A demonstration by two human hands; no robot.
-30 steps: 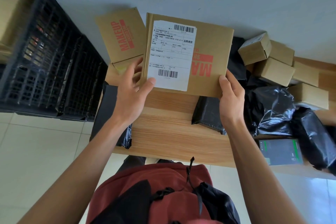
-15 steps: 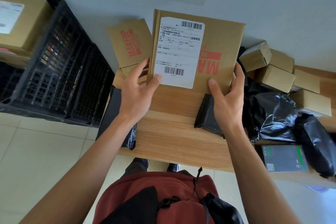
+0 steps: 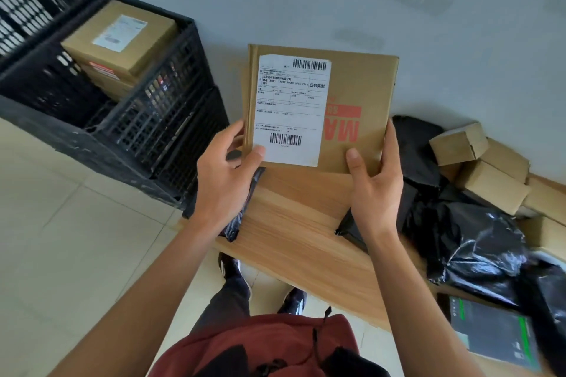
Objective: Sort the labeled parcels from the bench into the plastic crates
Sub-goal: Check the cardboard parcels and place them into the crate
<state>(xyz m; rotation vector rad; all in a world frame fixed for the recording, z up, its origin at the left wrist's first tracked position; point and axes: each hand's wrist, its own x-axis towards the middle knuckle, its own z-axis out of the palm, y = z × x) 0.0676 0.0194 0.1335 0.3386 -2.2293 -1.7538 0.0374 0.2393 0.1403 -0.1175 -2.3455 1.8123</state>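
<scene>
1. Box [image 3: 352, 107] upright above the bench [image 3: 300, 223], label [image 3: 291, 110] facing me; it has risen since a second ago.
2. My left hand [image 3: 226, 180] and right hand [image 3: 373, 190] each pinch a lower corner.
3. Crates [image 3: 171, 107] have swung into view at left, so I judge the drop comes next.

- Flat cardboard parcel [image 3: 361, 95]: red letters "MA", the rest covered.
- White shipping label [image 3: 291, 110], at 9 o'clock on parcel face: two barcodes, Chinese "业务类型", small print otherwise unreadable.
- Boxed parcel's label [image 3: 119, 32], 10 o'clock, in crate: blurred.
</scene>
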